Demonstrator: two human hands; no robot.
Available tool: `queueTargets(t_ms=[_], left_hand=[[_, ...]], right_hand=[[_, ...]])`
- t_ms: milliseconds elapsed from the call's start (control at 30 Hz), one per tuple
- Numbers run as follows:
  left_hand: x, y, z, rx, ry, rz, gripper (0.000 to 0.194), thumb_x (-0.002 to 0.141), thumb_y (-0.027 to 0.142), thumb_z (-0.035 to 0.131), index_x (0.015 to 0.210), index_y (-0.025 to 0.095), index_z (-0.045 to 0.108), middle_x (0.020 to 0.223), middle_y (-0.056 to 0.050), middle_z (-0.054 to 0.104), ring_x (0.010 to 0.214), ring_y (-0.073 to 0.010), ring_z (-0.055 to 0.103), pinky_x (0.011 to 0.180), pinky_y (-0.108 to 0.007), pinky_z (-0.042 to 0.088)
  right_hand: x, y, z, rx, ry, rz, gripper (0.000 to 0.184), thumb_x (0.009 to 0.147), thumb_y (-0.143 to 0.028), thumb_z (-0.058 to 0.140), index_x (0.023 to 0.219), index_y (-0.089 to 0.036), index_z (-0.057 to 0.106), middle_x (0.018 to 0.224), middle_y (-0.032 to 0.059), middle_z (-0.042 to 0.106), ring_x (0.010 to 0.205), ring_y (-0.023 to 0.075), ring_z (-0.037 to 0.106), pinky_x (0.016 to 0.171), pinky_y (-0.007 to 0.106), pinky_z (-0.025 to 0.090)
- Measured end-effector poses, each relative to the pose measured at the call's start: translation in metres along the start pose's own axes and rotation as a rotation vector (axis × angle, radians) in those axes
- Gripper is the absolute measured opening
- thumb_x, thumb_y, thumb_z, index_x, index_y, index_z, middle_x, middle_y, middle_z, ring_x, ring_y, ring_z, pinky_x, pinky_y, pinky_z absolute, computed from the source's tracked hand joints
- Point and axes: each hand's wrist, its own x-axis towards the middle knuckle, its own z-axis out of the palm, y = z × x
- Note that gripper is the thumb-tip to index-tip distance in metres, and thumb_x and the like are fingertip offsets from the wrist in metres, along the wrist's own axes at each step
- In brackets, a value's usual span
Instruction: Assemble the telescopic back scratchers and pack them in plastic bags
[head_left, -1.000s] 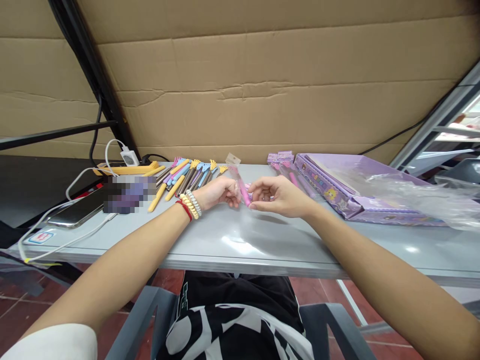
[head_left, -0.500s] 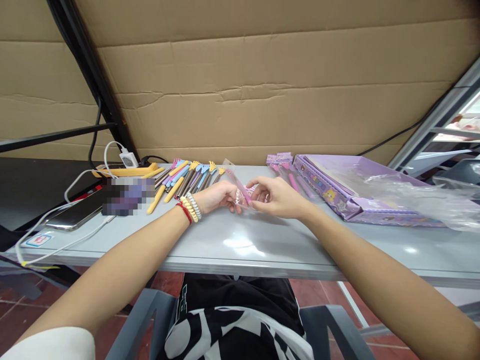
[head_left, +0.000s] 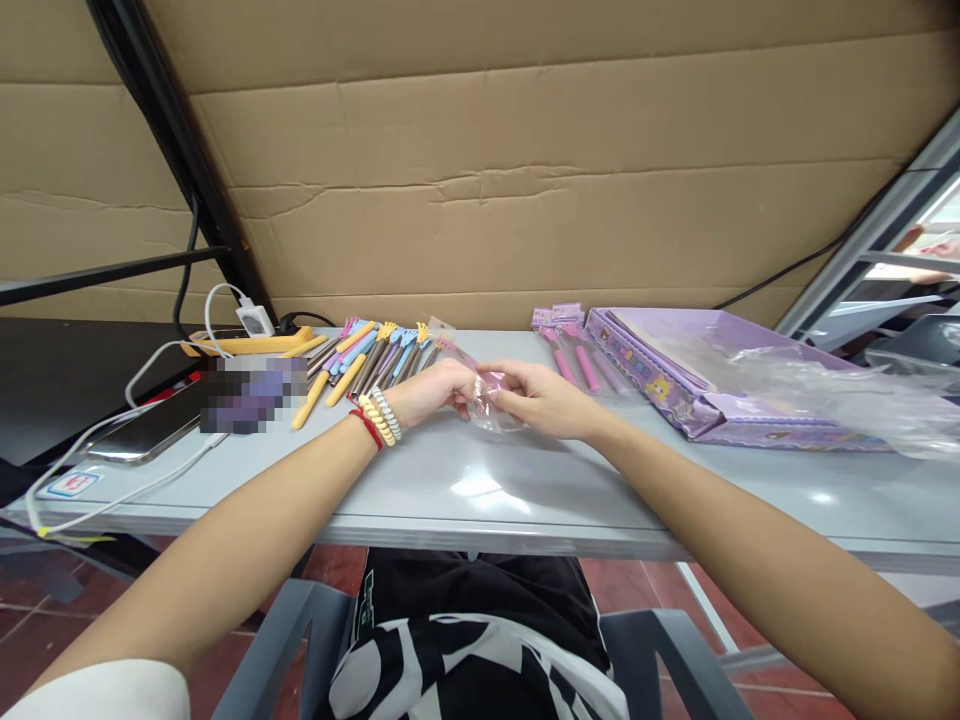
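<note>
Both hands meet over the middle of the table. My left hand, with bracelets at its wrist, is closed on a clear plastic bag. My right hand pinches the same bag from the right, its fingers against the left hand's. A pinkish, hand-ended stick, apparently a back scratcher, shows inside the bag, slanting up to the left; fingers cover its lower part. Just left of my hands lies a pile of back scratchers with yellow, blue and purple handles. Several bagged pink back scratchers lie to the right.
A purple printed box stands at the right, with loose clear plastic over it. On the left are a phone, a white charger, a yellow power strip and white cables. Cardboard backs the table.
My right hand has moved slightly left and closed further onto the bag beside my left hand. The pink back scratcher now sits farther up and left; its lower part is covered.
</note>
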Motion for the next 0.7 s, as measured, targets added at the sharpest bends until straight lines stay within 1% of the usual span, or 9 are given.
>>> queueTargets(t_ms=[100,167,233,300,400,467,533,600,700], left_hand=[[0.0,0.002,0.001,0.048,-0.004,0.022,0.011,0.054,0.022,0.053,0.046,0.017,0.047,0.055,0.001,0.045,0.06,-0.0117,0.045,0.058,-0.025,0.041],[0.001,0.002,0.0,0.078,-0.016,0.032,0.011,0.058,0.025,0.055,0.051,0.016,0.054,0.064,-0.002,0.054,0.066,-0.013,0.049,0.061,-0.026,0.043],[0.002,0.001,-0.002,0.098,-0.006,0.024,0.015,0.063,0.029,0.057,0.056,0.015,0.057,0.073,-0.004,0.06,0.072,-0.0145,0.053,0.062,-0.026,0.044],[0.003,0.0,-0.006,0.059,0.03,-0.02,0.022,0.067,0.035,0.059,0.062,0.014,0.06,0.078,-0.007,0.063,0.073,-0.0159,0.056,0.061,-0.026,0.045],[0.003,0.0,-0.012,-0.145,0.118,-0.084,0.036,0.07,0.048,0.058,0.078,0.013,0.062,0.079,-0.009,0.066,0.068,-0.0174,0.059,0.057,-0.027,0.044],[0.003,0.001,-0.015,-0.301,0.167,-0.047,0.042,0.07,0.054,0.057,0.084,0.014,0.06,0.079,-0.009,0.067,0.067,-0.0183,0.061,0.057,-0.028,0.046],[0.003,0.003,-0.016,-0.399,0.215,0.036,0.041,0.071,0.054,0.058,0.084,0.015,0.059,0.077,-0.007,0.067,0.068,-0.0182,0.062,0.06,-0.029,0.048],[0.003,0.003,-0.015,-0.413,0.278,0.113,0.035,0.072,0.048,0.062,0.081,0.015,0.059,0.074,-0.004,0.066,0.067,-0.0162,0.062,0.062,-0.028,0.049],[0.004,0.004,-0.012,-0.358,0.363,0.177,0.025,0.071,0.036,0.072,0.075,0.014,0.06,0.069,-0.001,0.064,0.065,-0.0126,0.061,0.063,-0.025,0.048]], right_hand=[[0.0,0.0,0.001,-0.132,0.098,-0.069,0.038,0.084,-0.023,0.045,0.114,-0.015,0.068,0.075,0.0009,0.065,0.059,0.0109,0.049,0.058,0.024,0.038],[0.0,0.0,0.0,-0.211,0.175,-0.127,0.036,0.084,-0.019,0.041,0.104,-0.016,0.071,0.068,-0.0002,0.063,0.055,0.0106,0.045,0.057,0.024,0.037],[-0.001,0.0,-0.002,-0.294,0.266,-0.182,0.035,0.083,-0.017,0.041,0.097,-0.016,0.072,0.066,0.0009,0.062,0.055,0.0116,0.046,0.057,0.025,0.037],[-0.002,-0.001,-0.004,-0.353,0.352,-0.237,0.035,0.082,-0.016,0.04,0.099,-0.015,0.072,0.07,0.0031,0.064,0.06,0.0139,0.05,0.06,0.026,0.04],[-0.002,0.0,-0.006,-0.397,0.427,-0.337,0.04,0.085,-0.017,0.04,0.114,-0.015,0.067,0.081,0.0062,0.067,0.07,0.0165,0.056,0.066,0.028,0.044],[-0.002,0.001,-0.006,-0.423,0.436,-0.408,0.041,0.088,-0.018,0.039,0.122,-0.016,0.063,0.086,0.0075,0.068,0.073,0.0171,0.058,0.068,0.029,0.046],[-0.002,0.004,-0.005,-0.455,0.426,-0.488,0.042,0.09,-0.018,0.039,0.127,-0.015,0.06,0.086,0.0078,0.068,0.074,0.017,0.059,0.068,0.029,0.047],[-0.001,0.006,-0.005,-0.483,0.401,-0.568,0.043,0.09,-0.016,0.04,0.13,-0.014,0.057,0.082,0.0068,0.066,0.07,0.0156,0.057,0.065,0.028,0.047],[-0.002,0.008,-0.005,-0.483,0.337,-0.663,0.042,0.09,-0.017,0.046,0.131,-0.012,0.056,0.076,0.0035,0.062,0.063,0.0121,0.053,0.06,0.025,0.046]])
